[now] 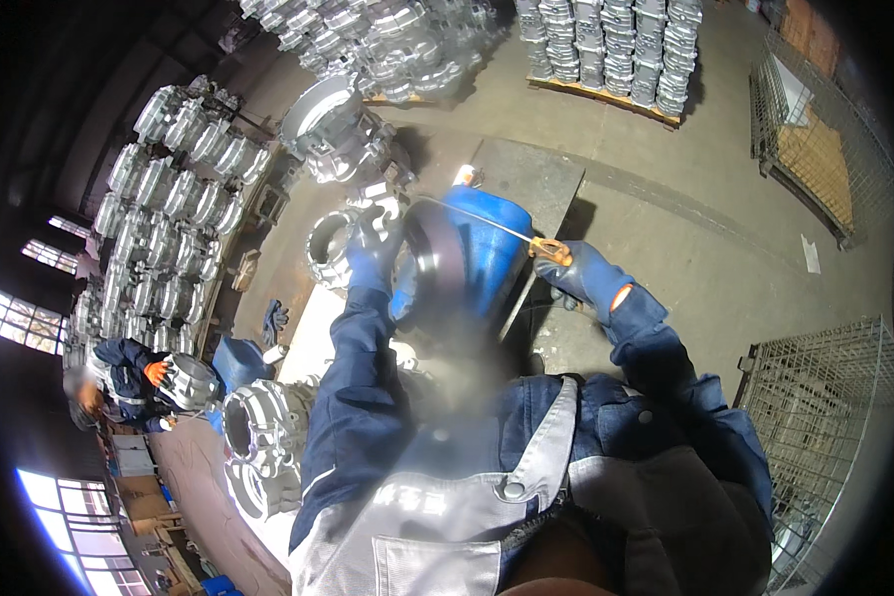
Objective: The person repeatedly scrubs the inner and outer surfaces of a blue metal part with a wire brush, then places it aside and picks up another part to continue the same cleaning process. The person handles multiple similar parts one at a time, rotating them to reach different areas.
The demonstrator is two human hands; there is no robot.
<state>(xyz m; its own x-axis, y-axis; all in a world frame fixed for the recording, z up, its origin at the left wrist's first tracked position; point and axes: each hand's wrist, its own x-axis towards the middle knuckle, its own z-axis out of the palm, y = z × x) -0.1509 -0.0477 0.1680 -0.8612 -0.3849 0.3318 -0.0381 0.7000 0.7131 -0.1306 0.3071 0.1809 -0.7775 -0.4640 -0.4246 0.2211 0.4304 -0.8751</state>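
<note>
My right hand (591, 276), in a dark glove, is closed round the orange handle of a long thin-shafted tool (497, 224); whether it is a screwdriver or a file I cannot make out. Its shaft points left, across the top of a blue plastic container (494, 230). My left hand (372, 246), also gloved, rests against the right side of a silver ring-shaped metal housing (326, 246) on the bench, its fingers curled at the edge. Between my arms, a dark rounded shape (435, 253) is blurred.
A larger housing (333, 129) stands beyond my left hand; more housings (258, 427) sit at lower left. Stacked castings (174, 199) line the left and far sides. Wire cages (824, 417) stand at right. A co-worker (129, 372) handles a casting at far left.
</note>
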